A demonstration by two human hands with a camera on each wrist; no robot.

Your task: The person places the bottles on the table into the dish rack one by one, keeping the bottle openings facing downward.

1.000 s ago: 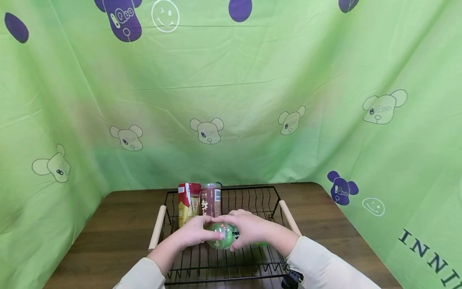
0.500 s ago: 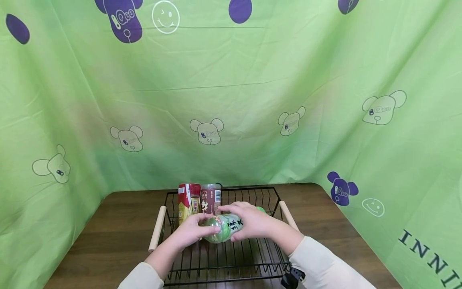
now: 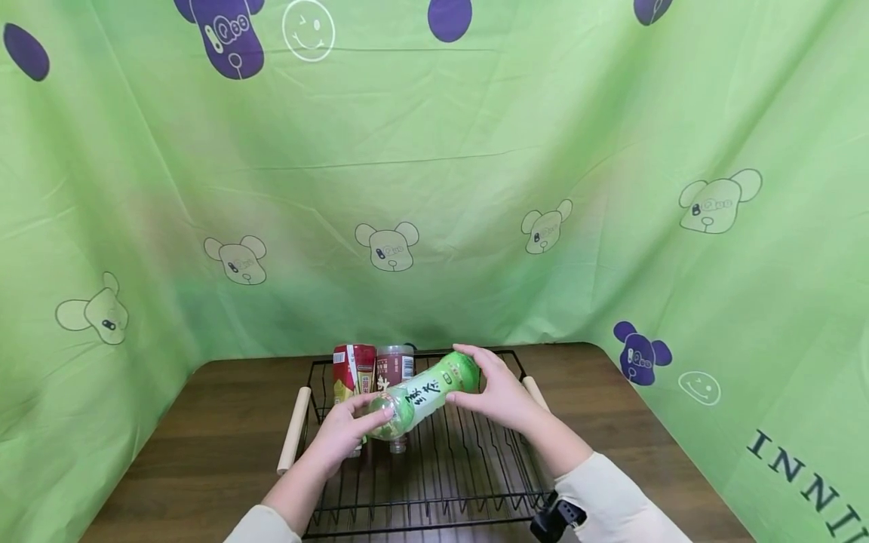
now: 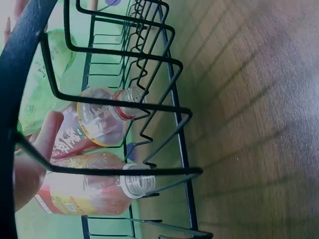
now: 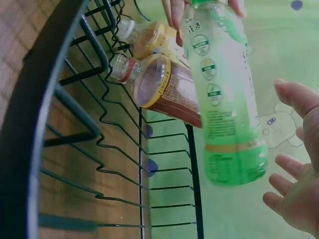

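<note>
A green-tinted plastic drink bottle (image 3: 428,396) with dark lettering is tilted over the wire rack, its base up to the right. My left hand (image 3: 339,430) grips its neck end, thumb in front. In the right wrist view the bottle (image 5: 227,89) hangs between my hands, with left-hand fingers (image 5: 175,17) round its top. My right hand (image 5: 301,191) is beside the base with fingers spread, a gap showing between them. Behind the left hand, a red-and-yellow bottle (image 3: 353,373) and a maroon bottle (image 3: 394,367) stand upside down in the rack, necks downward.
The black wire rack (image 3: 434,501) has wooden handles (image 3: 295,430) on both sides and stands on a brown wooden table (image 3: 204,430). A green printed cloth (image 3: 475,136) hangs around the table. A black watch-like device (image 3: 557,519) is on the right wrist.
The green bottle has swung so its base points up to the right. My right hand has slid from its middle to the base and come off it, while the left keeps its grip.
</note>
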